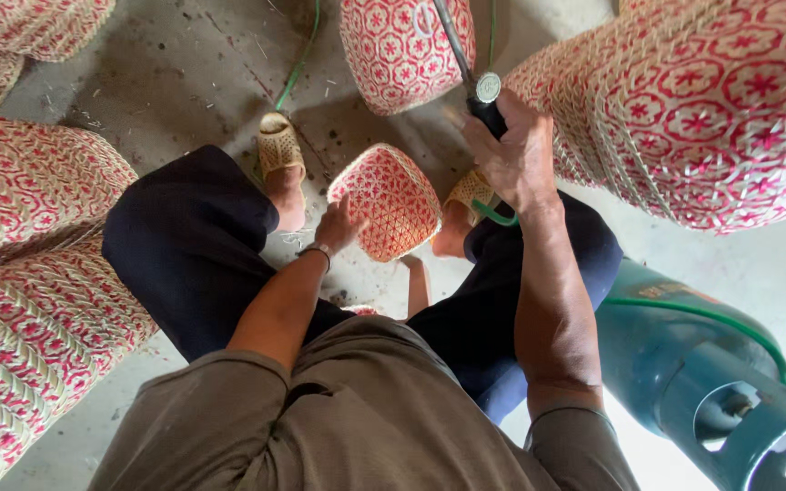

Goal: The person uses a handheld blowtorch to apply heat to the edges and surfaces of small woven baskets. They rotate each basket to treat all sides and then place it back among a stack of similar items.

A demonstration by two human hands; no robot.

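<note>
Head view, only one cam. The person sits low, knees apart, over a concrete floor (184,82). The left hand (338,225) is closed on the edge of a small woven basket (386,200), red and cream pattern, which lies tilted on its side between the two feet. The right hand (513,155) is wrapped around the black grip of a gas torch (477,77) — the metal tube goes up and away, the tip is out of the frame, so I cannot tell if a flame burns. A green hose (702,314) runs from the torch grip over the right knee to a green gas cylinder (702,382), which lies at the person's right side, very near the leg.

Risks, as I judge them:
- The basket is dry woven straw, and stacks of big baskets (711,100) stand close on both sides, one more basket (402,50) just beside the torch tube. A flame kept too long at one place, or swung wide, could burn or light them.
- The left-hand fingers touch the basket rim — heat may reach them.
- The hose lies across the leg; a pull w/ the knee could jerk the torch or strain the cylinder connection.
- Feet in open sandals (279,145) are near the work, unprotected.
</note>
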